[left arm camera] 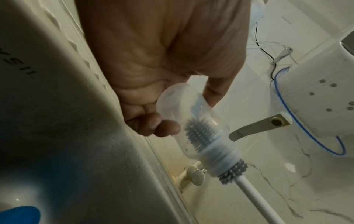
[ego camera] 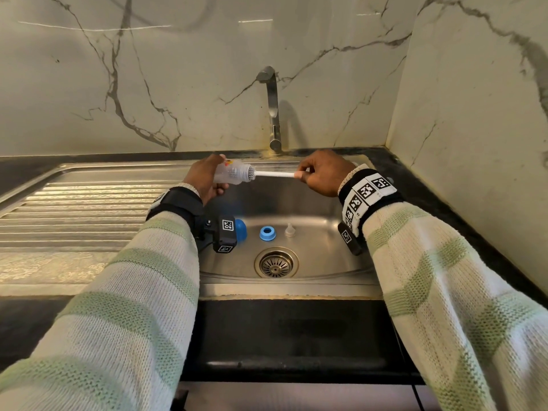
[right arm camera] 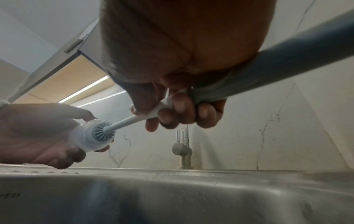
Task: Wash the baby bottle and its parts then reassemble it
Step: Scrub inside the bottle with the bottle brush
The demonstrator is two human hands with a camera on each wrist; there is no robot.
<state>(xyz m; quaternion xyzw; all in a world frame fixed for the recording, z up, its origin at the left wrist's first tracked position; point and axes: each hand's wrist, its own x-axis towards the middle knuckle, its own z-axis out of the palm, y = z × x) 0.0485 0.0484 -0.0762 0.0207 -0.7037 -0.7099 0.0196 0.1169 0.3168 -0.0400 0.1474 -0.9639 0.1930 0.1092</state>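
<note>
My left hand [ego camera: 207,178] grips the clear baby bottle [ego camera: 229,173] on its side over the sink, mouth pointing right. My right hand [ego camera: 321,175] holds the white handle of a bottle brush [ego camera: 274,174]. The grey bristle head [left arm camera: 199,133] sits inside the bottle, with a few bristles showing at the mouth [right arm camera: 103,134]. On the sink floor lie a blue cap [ego camera: 240,229], partly hidden behind my left wrist camera, a blue collar ring [ego camera: 267,233] and a clear teat [ego camera: 289,230].
A steel tap [ego camera: 272,108] rises behind the basin; no water runs. The drain [ego camera: 276,263] is at the basin's middle front. A ribbed draining board [ego camera: 74,209] stretches to the left. Marble walls close the back and right.
</note>
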